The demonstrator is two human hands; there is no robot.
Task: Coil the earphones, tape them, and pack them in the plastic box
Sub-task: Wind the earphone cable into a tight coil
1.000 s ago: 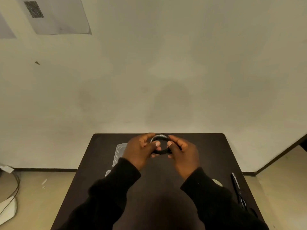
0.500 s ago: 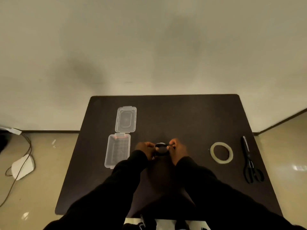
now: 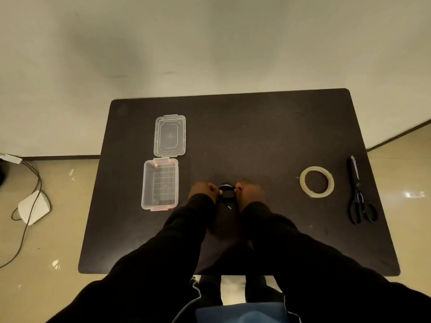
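Observation:
A small black coil of earphones [image 3: 226, 193] hangs between my two hands over the middle of the dark table [image 3: 256, 136]. My left hand [image 3: 203, 191] pinches its left side and my right hand [image 3: 249, 192] pinches its right side. A short cable end dangles below the coil. The clear plastic box [image 3: 160, 184] stands open to the left, its hinged lid [image 3: 170, 135] laid flat behind it. The box looks empty. A roll of clear tape [image 3: 316, 181] lies flat to the right of my hands.
Black scissors [image 3: 359, 194] lie near the table's right edge, beyond the tape. On the floor to the left are a white device [image 3: 33, 207] and a dark cable [image 3: 30, 183]. The wall stands close behind the table's far edge.
The view has tilted down, bringing the box, tape and scissors fully into sight. My hands, holding the coil throughout, have dropped lower and nearer to me over the table.

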